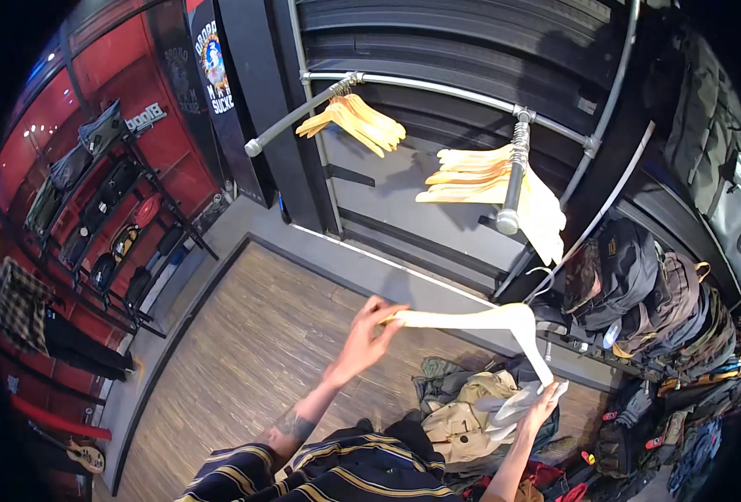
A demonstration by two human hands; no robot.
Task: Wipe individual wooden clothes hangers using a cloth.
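My left hand (372,330) grips one end of a pale wooden hanger (471,318), which I hold out level above the floor. My right hand (539,410) is closed at the hanger's lower right end, with a white-grey piece of cloth (504,410) at its fingers. Just below lies a pile of folded or crumpled garments (462,422), beige, olive and dark. Above, several empty wooden hangers hang in two bunches (354,121) (471,176) on metal rail arms (295,113).
Backpacks (638,309) and bags crowd a rack at the right, above more piled clothing (621,427). A shelf unit with bags (120,217) stands against the red left wall. A checked shirt (23,301) hangs at the far left. A raised grey ledge (262,222) edges the wooden floor.
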